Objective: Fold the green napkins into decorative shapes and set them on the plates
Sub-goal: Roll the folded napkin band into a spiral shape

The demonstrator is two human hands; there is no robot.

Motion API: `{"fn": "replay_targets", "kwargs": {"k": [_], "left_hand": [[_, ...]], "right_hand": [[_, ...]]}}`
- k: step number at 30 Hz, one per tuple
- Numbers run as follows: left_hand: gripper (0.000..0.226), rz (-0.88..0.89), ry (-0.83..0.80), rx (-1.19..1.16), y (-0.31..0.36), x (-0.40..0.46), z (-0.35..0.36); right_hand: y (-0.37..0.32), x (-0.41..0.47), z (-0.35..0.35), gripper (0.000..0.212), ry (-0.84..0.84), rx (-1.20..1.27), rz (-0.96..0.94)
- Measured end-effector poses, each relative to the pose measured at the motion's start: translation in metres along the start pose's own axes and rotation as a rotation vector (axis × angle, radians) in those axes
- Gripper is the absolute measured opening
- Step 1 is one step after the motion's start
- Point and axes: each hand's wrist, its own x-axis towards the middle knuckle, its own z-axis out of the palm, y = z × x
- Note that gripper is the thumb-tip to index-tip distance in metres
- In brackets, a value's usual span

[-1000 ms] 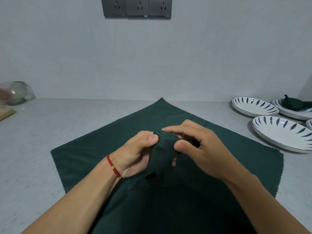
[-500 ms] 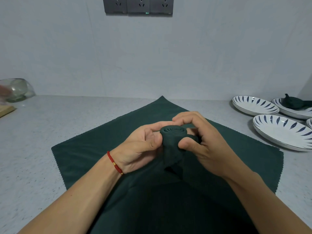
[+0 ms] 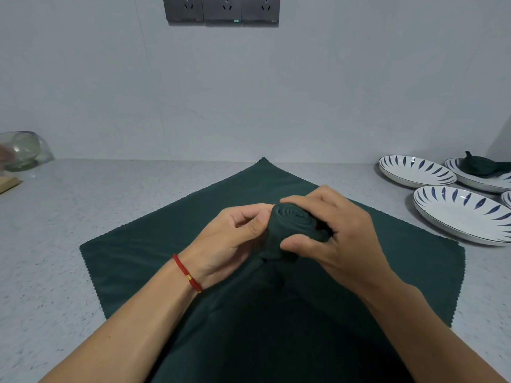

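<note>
The rolled napkin (image 3: 294,225) was a tight dark green coil, its spiral end showing concentric rings. Both hands held it above the middle of a flat green cloth (image 3: 143,261) spread corner-forward on the grey worktop (image 3: 55,244). The left hand (image 3: 235,241) pinched its left side with thumb and curled fingers; the right hand (image 3: 331,230) wrapped around its right side, hiding that flank. Three blue-patterned plates (image 3: 459,214) sat well apart at the right, the far one carrying a folded napkin (image 3: 481,165). A glass bowl (image 3: 23,149) stood far left. The roll's axis ran roughly upright, spiral end tilted up toward the camera.
</note>
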Motion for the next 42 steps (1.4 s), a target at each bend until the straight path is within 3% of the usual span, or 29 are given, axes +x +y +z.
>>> {"fn": "replay_targets", "kwargs": {"k": [3,4,8,12,15,21,24,29,32,35,37,39,42], "left_hand": [[0.029,0.172,0.397,0.414,-0.003,0.001,0.012],[0.027,0.211,0.453,0.501,-0.004,0.000,0.019],[0.025,0.149,0.444,0.600,-0.015,-0.001,0.046],[0.016,0.136,0.578,0.705,-0.020,0.003,0.052],[0.013,0.077,0.552,0.668,-0.016,0.002,0.045],[0.019,0.018,0.455,0.784,-0.010,0.002,0.022],[0.031,-0.032,0.404,0.611,-0.005,-0.001,0.011],[0.068,-0.095,0.249,0.600,-0.003,-0.001,0.008],[0.058,-0.106,0.264,0.561,-0.003,0.000,0.010],[0.034,-0.019,0.337,0.701,-0.013,0.001,0.023],[0.026,0.056,0.398,0.647,-0.022,0.002,0.031],[0.027,0.117,0.408,0.641,-0.024,0.004,0.035],[0.039,0.059,0.364,0.550,-0.020,0.003,0.035]], "right_hand": [[0.006,0.000,-0.001,0.062,0.141,-0.209,-0.021],[0.008,0.000,-0.003,0.066,0.162,-0.294,-0.011],[0.012,0.001,0.002,0.065,0.106,-0.593,-0.025],[0.012,-0.001,0.016,0.056,0.036,-0.762,-0.079],[0.012,-0.002,0.020,0.062,-0.022,-0.743,-0.083],[0.029,-0.007,0.002,0.065,-0.306,-0.562,-0.099],[0.029,-0.008,0.000,0.059,-0.264,-0.516,-0.075],[0.023,-0.010,0.005,0.067,-0.294,-0.457,-0.035],[0.021,-0.010,0.005,0.063,-0.262,-0.473,-0.018],[0.019,-0.009,0.007,0.063,-0.194,-0.550,0.009],[0.018,-0.008,0.008,0.064,-0.164,-0.571,0.046],[0.017,-0.007,0.005,0.065,-0.186,-0.546,0.088],[0.019,-0.006,-0.003,0.070,-0.303,-0.486,0.073]]}}
